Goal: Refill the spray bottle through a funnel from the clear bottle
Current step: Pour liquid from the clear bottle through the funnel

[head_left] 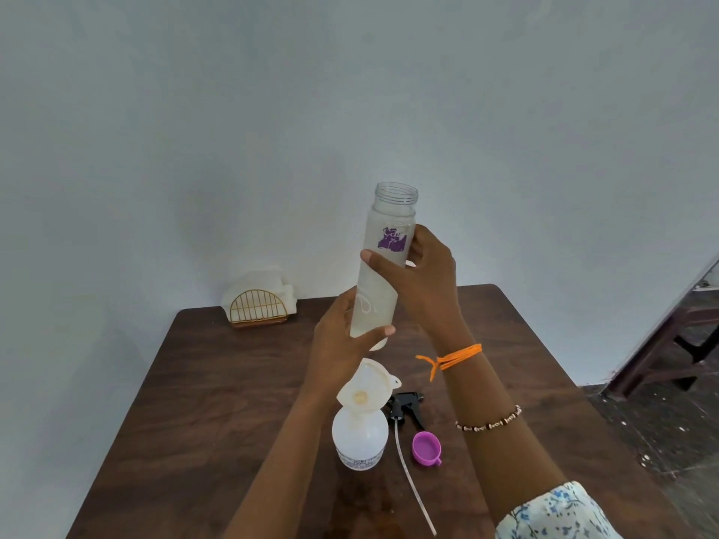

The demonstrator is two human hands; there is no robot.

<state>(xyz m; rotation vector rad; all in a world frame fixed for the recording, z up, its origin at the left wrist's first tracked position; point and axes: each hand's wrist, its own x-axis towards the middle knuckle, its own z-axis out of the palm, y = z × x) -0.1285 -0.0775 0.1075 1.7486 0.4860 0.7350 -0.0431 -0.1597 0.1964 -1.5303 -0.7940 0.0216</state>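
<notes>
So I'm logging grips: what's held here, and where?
The clear bottle: left hand grips its base, right hand its middle.

Soft, even, dimmish daylight.
Faint shadows on table (202, 383); wide-angle bending at edges; slightly soft, no glare.

At lower right, the right arm wears an orange thread band (455, 359), a beaded bracelet (490, 420), and a white blue-flowered sleeve (556, 515).
</notes>
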